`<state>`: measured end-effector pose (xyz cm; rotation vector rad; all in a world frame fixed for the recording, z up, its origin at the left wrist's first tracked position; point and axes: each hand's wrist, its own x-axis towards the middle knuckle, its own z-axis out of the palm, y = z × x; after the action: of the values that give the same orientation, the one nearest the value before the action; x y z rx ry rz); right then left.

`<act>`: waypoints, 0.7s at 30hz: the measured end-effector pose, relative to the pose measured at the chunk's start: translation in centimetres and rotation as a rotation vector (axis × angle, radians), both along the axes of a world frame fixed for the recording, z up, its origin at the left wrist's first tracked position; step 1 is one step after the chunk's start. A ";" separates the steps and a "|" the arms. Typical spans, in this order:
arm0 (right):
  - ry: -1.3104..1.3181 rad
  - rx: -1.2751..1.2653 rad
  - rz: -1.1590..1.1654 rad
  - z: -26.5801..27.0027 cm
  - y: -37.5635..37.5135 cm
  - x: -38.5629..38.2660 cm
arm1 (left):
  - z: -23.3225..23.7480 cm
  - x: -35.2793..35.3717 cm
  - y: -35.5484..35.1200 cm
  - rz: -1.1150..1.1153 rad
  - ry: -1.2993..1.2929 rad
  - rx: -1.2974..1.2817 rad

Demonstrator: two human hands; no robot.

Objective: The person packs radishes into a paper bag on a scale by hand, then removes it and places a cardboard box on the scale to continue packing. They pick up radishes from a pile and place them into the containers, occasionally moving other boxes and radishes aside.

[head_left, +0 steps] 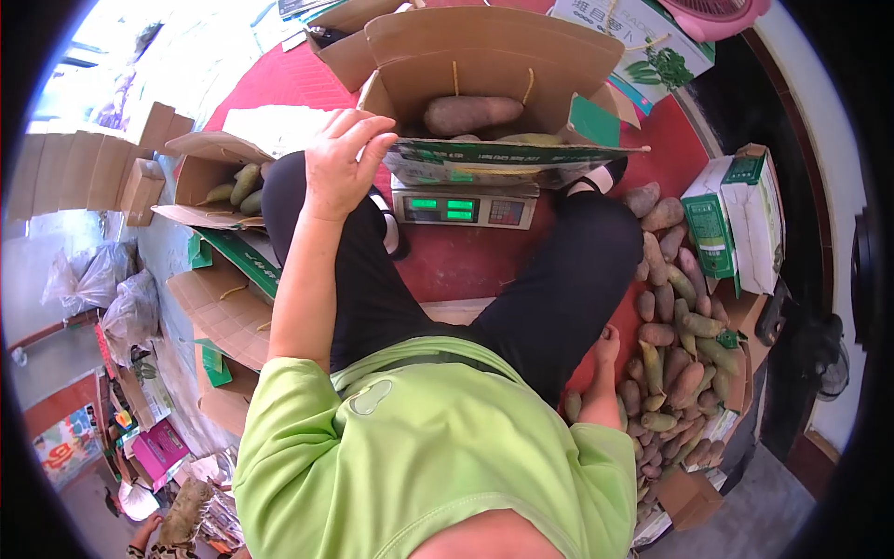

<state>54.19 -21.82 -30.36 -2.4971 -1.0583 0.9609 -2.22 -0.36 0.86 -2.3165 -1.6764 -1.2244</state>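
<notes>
My left hand (346,160) grips the left front corner of an open cardboard carton (494,47), thumb and fingers bent at its edge. Inside the carton lies a large reddish-brown radish (473,115), with more partly hidden behind the printed front flap. Beneath the carton stands a digital scale (463,207) with lit green figures, between my feet. My right hand (607,347) is low beside my right thigh, close to a heap of radishes (684,363); its fingers are mostly hidden, so I cannot tell whether they hold anything.
To the left, another open carton (191,182) holds several greenish radishes, with opened cartons (219,303) nearer me. A closed green-and-white box (736,224) stands beside the heap. Plastic bags (130,303) lie at far left. A pink basket-like thing (712,14) is at the top right.
</notes>
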 end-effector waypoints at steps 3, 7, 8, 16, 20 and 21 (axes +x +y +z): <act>-0.099 0.024 -0.114 -1.7 -0.3 1.0 | 0.1 -0.2 -0.1 -0.009 0.011 -0.008; -0.153 -0.052 -0.035 -3.8 1.2 4.7 | 0.3 -0.1 -0.1 -0.011 0.006 -0.028; -0.091 -0.083 0.001 -4.6 1.7 5.8 | 0.3 -0.1 -0.1 -0.003 0.018 -0.037; 0.475 0.283 0.135 12.6 21.1 -0.1 | 0.4 -0.9 -0.3 -0.006 -0.115 -0.172; 0.456 0.117 0.314 23.3 29.4 -6.3 | 0.2 -1.6 -0.2 0.041 -0.346 -0.222; 0.479 0.112 0.356 25.0 31.0 -7.9 | -0.3 -2.2 -0.1 0.047 -0.342 -0.217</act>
<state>46.33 9.17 -5.33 -1.8763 -1.3578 1.4584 -4.40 -0.42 0.57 -2.2641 -2.0510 -1.5762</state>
